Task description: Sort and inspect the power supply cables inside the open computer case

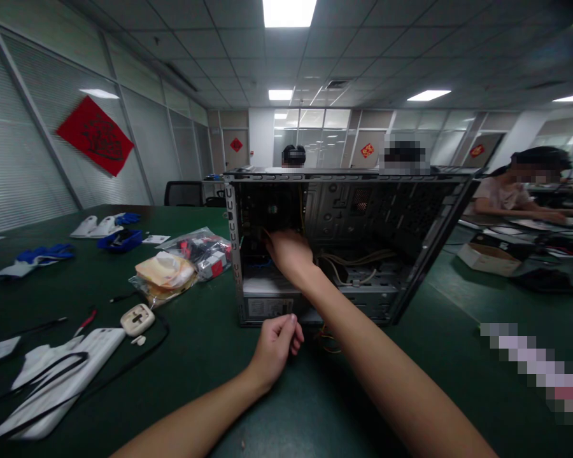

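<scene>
Over the green bench [191,356], the left hand [274,346] curls closed; I cannot tell whether the right hand [291,256] grips anything inside the case [339,213], where blind tugging could snag cables [356,259] beside it.

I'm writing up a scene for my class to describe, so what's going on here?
A person has their right hand inside an open computer case on a green table; the fingertips are hard to make out, so any grip is unclear. Their left hand, loosely curled, is just in front of the case's lower edge. Cables lie inside, and plastic bags of items sit to the left.
</scene>
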Demonstrator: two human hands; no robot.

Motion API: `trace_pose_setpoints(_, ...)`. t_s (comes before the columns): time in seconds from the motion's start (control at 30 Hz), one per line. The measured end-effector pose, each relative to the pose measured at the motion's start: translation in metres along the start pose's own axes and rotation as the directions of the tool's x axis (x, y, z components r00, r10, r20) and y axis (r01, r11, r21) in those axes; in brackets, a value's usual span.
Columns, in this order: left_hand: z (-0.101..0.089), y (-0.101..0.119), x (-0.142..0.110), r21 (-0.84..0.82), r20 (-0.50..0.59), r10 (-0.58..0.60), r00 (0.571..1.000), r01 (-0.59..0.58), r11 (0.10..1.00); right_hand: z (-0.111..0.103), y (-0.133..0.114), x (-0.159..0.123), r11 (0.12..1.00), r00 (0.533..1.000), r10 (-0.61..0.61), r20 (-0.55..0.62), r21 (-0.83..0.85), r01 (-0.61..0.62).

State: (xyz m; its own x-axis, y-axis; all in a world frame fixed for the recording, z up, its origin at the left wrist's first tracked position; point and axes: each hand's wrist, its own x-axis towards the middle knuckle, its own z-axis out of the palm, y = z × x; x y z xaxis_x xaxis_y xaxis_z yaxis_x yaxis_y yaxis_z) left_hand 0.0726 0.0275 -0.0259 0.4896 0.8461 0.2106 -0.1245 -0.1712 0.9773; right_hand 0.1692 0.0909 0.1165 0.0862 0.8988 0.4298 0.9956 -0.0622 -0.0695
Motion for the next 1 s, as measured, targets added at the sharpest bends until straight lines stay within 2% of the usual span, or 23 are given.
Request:
trace_pose_setpoints(0.27,0.002,-0.006,0.0,0.058,0.018,-0.011,1.0,0.01,0.998,0.005,-0.008,0.011,1.0,1.0,-0.024,0.02,0.004,0.024)
trace_pose_setpoints(0.7,-0.002,0.0,0.003,0.044,-0.011,0.028,1.0,-0.028,0.999,-0.001,0.004,0.013,0.998,0.998,-0.06,0.013,-0.005,0.06)
trace_pose_setpoints(1.0,0.001,-0.007,0.0,0.072,0.043,-0.003,0.999,0.0,0.997,0.0,-0.009,0.009,0.997,0.997,-0.072,-0.011,0.016,0.072)
